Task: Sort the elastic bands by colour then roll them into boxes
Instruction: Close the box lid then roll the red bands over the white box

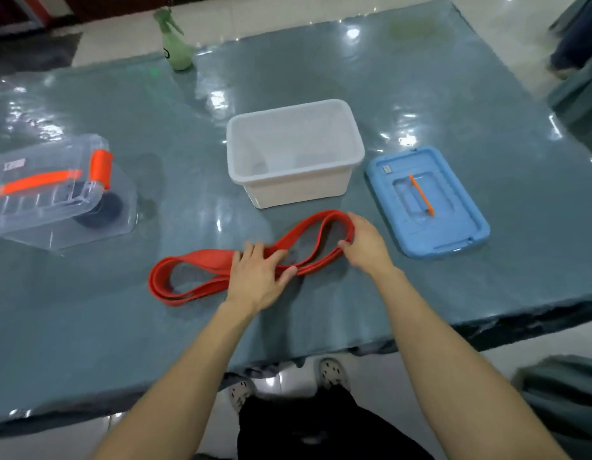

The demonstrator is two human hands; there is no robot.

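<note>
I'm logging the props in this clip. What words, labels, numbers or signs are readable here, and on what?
Nothing here is readable.
Clear box: small label with reddish marks on its lid, too blurred to read.
Blue lid: small pale sticker near a corner, too small to read.
Green spray bottle: round dark mark, too blurred to read.
Red elastic band: no print visible.

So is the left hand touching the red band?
Touching. The head view shows the left hand lying flat across the middle of the red band, with its fingers spread over it.
</note>
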